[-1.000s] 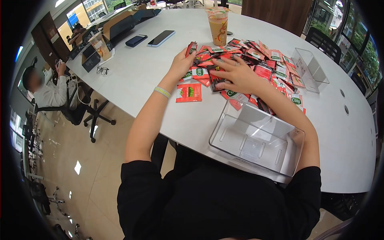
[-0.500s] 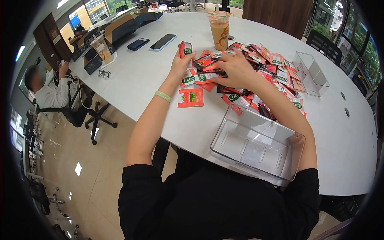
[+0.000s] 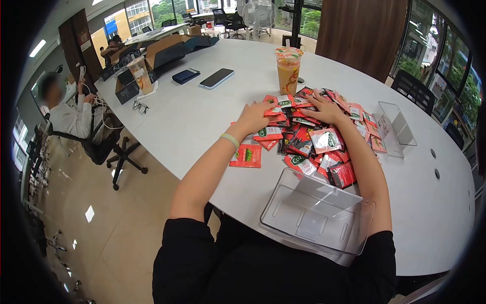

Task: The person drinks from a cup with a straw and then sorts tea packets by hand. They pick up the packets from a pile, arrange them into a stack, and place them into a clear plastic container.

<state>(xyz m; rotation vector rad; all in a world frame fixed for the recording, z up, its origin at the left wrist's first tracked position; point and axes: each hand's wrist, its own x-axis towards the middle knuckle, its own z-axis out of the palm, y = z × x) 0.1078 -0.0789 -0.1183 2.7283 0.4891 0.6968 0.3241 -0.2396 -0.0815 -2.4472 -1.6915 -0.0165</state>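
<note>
Red, black and white sachets [image 3: 302, 143] lie in a loose, overlapping heap on the white table [image 3: 425, 202] in front of you, and both of your hands are on it. Your left hand [image 3: 254, 117] is at the heap's left side, its fingers reaching over the sachets there; the fingertips are small and partly lost among the packets, so I cannot tell whether they pinch one. A pale wristband [image 3: 230, 139] circles that wrist. Your right hand [image 3: 326, 111] lies palm down on the far part of the heap, fingers spread wide.

Near your left wrist, one red sachet [image 3: 246, 156] lies flat at the heap's near left edge. Closest to your body, at the table's near edge, you have a clear plastic bin [image 3: 283, 210], with your right arm passing just beside its right end. A second clear plastic container [image 3: 397, 129] stands to the right of the heap. Behind the heap, an orange drink cup [image 3: 288, 73] stands upright. Farther left, you have a phone [image 3: 216, 78], a dark wallet [image 3: 186, 76] beside it, and a pair of glasses [image 3: 140, 107] near the table's left edge. Beyond that edge, another person [image 3: 71, 116] sits holding a white cable.
</note>
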